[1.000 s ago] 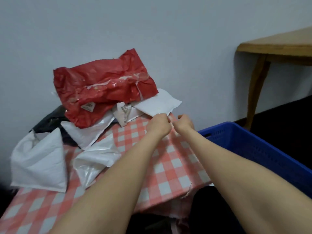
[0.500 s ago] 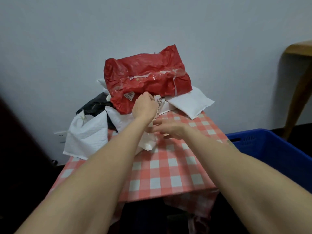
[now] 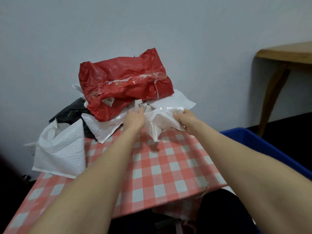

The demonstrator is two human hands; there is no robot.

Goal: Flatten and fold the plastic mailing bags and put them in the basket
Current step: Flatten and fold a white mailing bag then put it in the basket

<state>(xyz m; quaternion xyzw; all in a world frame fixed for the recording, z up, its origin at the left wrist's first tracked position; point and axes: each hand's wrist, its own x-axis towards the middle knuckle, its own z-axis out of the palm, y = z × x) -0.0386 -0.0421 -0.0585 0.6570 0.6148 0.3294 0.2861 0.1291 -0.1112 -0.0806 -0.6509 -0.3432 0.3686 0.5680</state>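
The checked desk [image 3: 160, 166] carries a pile of bags, and a blue basket [image 3: 263, 142] stands to its right. A red bag [image 3: 125, 85] tops the pile. In front, a crumpled white mailing bag [image 3: 162, 122] is gripped at its right end by the right hand [image 3: 186, 121]. The left hand [image 3: 135, 119] meets its left edge, but I cannot tell whether it grips.

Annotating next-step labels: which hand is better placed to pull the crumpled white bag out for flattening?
Probably right. The right hand plainly grips the crumpled white bag at its right end; the left hand sits at its left edge, fingers hidden.
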